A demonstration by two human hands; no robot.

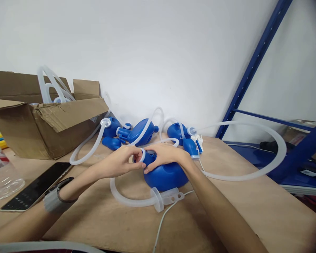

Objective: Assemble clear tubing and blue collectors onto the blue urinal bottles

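Observation:
A blue plastic bottle (166, 176) lies on the table (116, 225) in front of me. My right hand (164, 154) is wrapped over its neck end. My left hand (125, 160) is curled round a whitish ring (143, 155) at the mouth of that neck, its thumb and fingers on either side. A translucent tube (129, 201) curves in front of the bottle to a clear disc (157, 199) and a flat plastic tab (173, 196). Part of the neck is hidden by my fingers.
Several blue bottles with looped tubes stand by the wall, one (143, 131) behind my hands. An open cardboard box (42, 126) with tubes, a phone (37, 186) and a clear plastic bottle (5, 175) are at left. A large tube loop (276, 140) and blue shelf frame (249, 77) are right.

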